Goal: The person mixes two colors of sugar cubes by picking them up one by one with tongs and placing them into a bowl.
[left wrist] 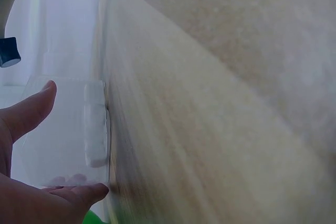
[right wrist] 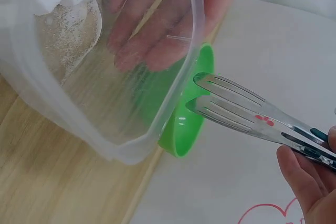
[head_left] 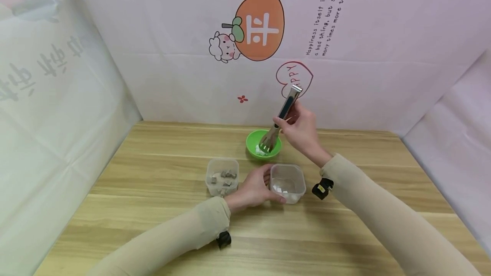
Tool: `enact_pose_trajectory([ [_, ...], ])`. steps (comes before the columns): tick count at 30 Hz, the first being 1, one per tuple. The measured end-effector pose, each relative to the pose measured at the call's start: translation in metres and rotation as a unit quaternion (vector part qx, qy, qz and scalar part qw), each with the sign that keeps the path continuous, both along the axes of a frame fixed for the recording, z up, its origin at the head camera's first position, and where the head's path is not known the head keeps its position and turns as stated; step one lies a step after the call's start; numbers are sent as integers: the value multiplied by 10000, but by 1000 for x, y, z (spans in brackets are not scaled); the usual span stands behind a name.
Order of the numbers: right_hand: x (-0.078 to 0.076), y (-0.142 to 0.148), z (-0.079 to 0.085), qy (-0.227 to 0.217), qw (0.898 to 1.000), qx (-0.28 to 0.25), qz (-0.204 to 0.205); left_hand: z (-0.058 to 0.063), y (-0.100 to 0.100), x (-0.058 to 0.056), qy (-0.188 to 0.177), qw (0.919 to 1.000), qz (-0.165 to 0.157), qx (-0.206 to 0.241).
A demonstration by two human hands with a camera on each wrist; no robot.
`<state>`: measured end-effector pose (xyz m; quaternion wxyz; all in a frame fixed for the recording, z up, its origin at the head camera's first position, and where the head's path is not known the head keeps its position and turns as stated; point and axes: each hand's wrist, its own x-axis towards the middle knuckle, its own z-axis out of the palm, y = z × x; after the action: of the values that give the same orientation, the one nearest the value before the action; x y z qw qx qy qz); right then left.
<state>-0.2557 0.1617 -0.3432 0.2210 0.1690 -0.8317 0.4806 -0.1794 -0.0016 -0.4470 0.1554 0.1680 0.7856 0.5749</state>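
Tongs (head_left: 286, 107) of shiny metal, slotted at the head and dark along the handle, slant through the right grip (head_left: 303, 130) in the head view; its thumb and fingers pinch the handle. Their heads reach down and left of that grip into the green bowl (head_left: 251, 140), over white cubes (head_left: 261, 151). The left grip (head_left: 253, 186) clasps the clear box (head_left: 296, 178), just right of it, a few white cubes inside. Just left of the left grip, a second box (head_left: 222, 163) holds grey pieces (head_left: 228, 174) on the wooden surface (head_left: 153, 152).

In the left wrist view, the clear box sits between the left grip's thumb and fingers, white cubes showing through its wall.

In the right wrist view, the tongs' heads stand slightly apart beyond the right grip, overlapping the green bowl's mouth; the left grip's fingers show through the clear box.
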Motion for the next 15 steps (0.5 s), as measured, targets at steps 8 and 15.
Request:
enact_pose_trajectory([
  [8, 21, 16, 11, 44, 9999, -116, -86, 1, 1, 1, -83, 9999, 56, -93],
  [15, 49, 29, 23, 69, 9996, -231, -150, 2, 2, 1, -112, 9999, 83, -87],
])
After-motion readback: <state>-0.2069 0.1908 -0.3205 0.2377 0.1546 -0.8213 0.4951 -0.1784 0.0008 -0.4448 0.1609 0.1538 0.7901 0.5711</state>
